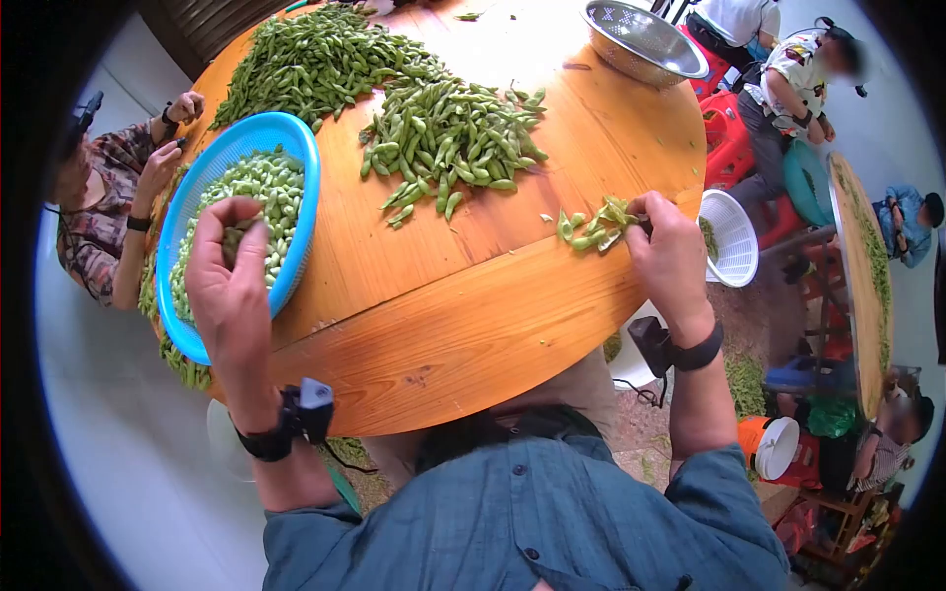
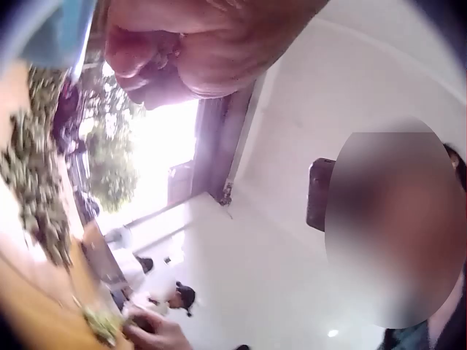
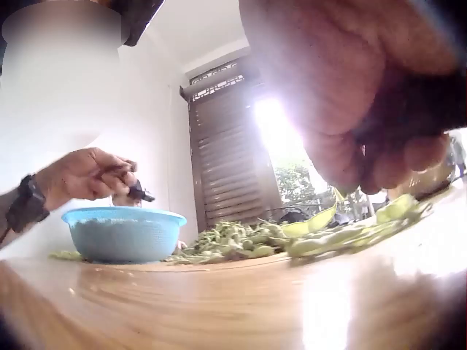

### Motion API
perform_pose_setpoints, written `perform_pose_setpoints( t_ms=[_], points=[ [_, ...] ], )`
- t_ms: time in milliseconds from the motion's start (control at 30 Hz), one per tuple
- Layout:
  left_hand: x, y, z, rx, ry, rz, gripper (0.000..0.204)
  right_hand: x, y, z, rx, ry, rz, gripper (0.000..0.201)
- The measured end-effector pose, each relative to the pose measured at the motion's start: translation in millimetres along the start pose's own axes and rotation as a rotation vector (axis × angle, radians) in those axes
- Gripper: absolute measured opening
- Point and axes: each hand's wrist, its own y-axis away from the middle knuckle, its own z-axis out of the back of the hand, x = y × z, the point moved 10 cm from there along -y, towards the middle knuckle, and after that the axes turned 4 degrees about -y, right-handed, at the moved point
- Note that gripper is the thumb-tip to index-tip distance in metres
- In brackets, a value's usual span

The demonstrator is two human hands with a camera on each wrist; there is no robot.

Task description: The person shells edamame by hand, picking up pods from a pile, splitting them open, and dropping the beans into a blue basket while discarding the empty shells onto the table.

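Note:
My left hand is over the near side of a blue plastic basket of shelled green beans. Its thumb and fingers curl toward each other; I cannot tell whether a bean is between them. At the table's right edge, the thumb and fingers of my right hand pinch a green soybean pod. Beside those fingertips lies a small cluster of pods. In the right wrist view, the curled right fingers hang low over pods on the wood.
Heaps of whole pods cover the back of the round wooden table. A steel colander stands at the far right. Below the right edge is a white basket. Someone sits at the left; others work around a second table.

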Motion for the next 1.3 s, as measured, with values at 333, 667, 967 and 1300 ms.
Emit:
perform_pose_setpoints(
  t_ms=[333,667,967,1300],
  points=[
    [-55,13,-54,0.009,-0.364,-0.466,0.011,30,3,21,-0.074,-0.169,0.022,0.021],
    [-17,24,-185,0.411,-0.515,-0.434,0.016,87,27,-40,0.192,-0.713,0.142,0.014],
    [-25,47,-178,0.449,-0.419,-0.395,0.012,84,20,-63,0.234,-0.657,0.038,0.011],
    [-17,57,-178,0.612,0.069,-0.111,0.015,80,23,-67,0.229,-0.664,-0.009,0.012]
  ],
)
